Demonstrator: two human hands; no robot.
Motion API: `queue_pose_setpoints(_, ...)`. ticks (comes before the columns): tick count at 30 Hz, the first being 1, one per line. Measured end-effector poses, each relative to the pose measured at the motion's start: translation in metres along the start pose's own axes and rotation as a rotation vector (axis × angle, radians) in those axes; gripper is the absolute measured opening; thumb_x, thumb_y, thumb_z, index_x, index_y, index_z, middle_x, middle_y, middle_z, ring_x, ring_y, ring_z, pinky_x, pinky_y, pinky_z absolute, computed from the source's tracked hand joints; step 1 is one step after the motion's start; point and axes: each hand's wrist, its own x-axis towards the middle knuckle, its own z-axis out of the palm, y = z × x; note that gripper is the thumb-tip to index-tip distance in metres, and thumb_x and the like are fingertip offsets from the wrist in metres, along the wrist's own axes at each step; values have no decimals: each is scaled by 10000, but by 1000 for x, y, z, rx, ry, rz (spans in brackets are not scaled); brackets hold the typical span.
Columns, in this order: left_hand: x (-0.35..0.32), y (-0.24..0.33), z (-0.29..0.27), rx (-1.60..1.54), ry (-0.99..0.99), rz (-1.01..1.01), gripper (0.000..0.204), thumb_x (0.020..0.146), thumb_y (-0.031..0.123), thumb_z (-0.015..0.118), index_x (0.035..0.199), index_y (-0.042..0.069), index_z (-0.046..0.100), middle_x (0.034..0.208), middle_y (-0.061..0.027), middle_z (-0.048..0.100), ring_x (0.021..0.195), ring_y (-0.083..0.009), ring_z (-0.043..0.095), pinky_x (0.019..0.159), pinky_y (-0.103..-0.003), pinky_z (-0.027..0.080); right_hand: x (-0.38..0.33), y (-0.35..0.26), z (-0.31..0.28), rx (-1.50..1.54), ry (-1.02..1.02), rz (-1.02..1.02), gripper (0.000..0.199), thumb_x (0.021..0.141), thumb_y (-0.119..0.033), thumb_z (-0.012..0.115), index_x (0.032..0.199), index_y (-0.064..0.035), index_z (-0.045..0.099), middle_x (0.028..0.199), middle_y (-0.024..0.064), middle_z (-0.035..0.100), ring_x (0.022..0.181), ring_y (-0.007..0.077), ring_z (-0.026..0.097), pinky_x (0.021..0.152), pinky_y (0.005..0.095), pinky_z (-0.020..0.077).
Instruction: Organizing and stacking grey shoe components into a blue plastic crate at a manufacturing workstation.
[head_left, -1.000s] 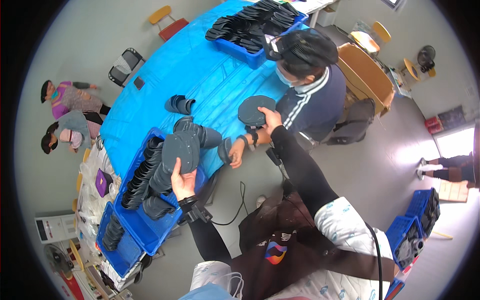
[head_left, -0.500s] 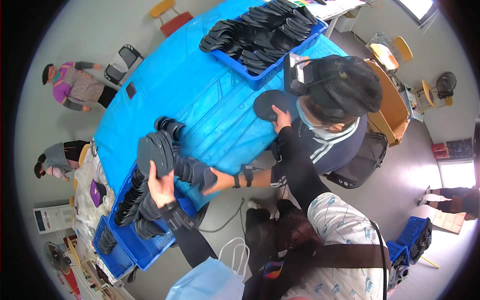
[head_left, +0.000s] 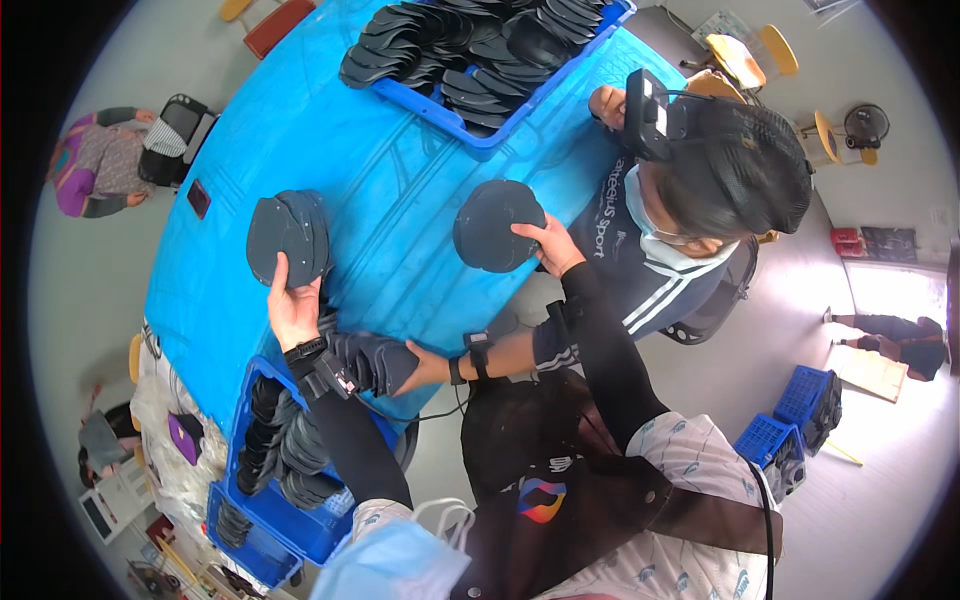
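Observation:
My left hand (head_left: 293, 312) grips a stack of flat, dark grey, rounded pieces (head_left: 284, 238), raised over the blue-covered table. My right hand (head_left: 548, 248) pinches the edge of more dark rounded pieces (head_left: 490, 226), apart from the left stack; how many layers it holds is unclear. Below and between them, a co-worker's hand (head_left: 430, 368) with wrist straps is at one end of a row of similar curved dark pieces (head_left: 368, 362). My left wrist partly covers that row.
A blue basket (head_left: 480, 142) full of dark curved pieces stands at the far side of the blue table cover (head_left: 400, 215). Another blue basket (head_left: 322, 530) holding such pieces is at lower left. The co-worker (head_left: 690, 200) sits close on my right. A phone (head_left: 199, 199) lies at the table's left.
My left hand has carried its stack farther over the table, away from the near blue basket. My right hand still holds its pieces. The whole view has shifted.

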Motion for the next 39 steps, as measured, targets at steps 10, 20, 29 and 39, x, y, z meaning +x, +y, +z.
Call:
queue_pose_setpoints(10, 43, -29, 16, 53, 28, -71, 395, 984, 94, 740, 1360, 60, 623, 1378, -108, 678, 1257, -291, 650, 1035, -509, 532, 49, -23, -20, -291, -112, 0, 541, 857, -143, 841, 1331, 11, 631, 1187, 75, 729, 1092, 175, 678, 976, 315, 522)
queue_pose_setpoints(20, 26, -63, 15, 87, 83, -101, 442, 992, 111, 738, 1405, 50, 592, 1436, -107, 641, 1315, -286, 606, 1100, -516, 472, 113, -63, -31, -709, -467, 563, 689, 773, -208, 883, 1392, -84, 608, 1216, 80, 729, 1063, 188, 723, 848, 314, 584)
queue_pose_setpoints(29, 25, -46, -1, 122, 111, -80, 435, 1012, 127, 713, 1419, 50, 579, 1442, -114, 633, 1323, -283, 599, 1114, -515, 474, 158, -63, -1, -1213, -567, 634, 879, 717, -306, 899, 1485, -67, 545, 1351, 188, 650, 1128, 326, 694, 938, 462, 574)
queue_pose_setpoints(39, 91, -67, 39, 116, -116, 62, 443, 950, -13, 732, 1363, 77, 601, 1286, -84, 692, 1150, -261, 695, 917, -427, 597, 126, -53, -46, -1848, 78, -150, 793, 709, -326, 861, 1380, -24, 565, 1337, 248, 598, 1266, 452, 550, 1052, 500, 496)
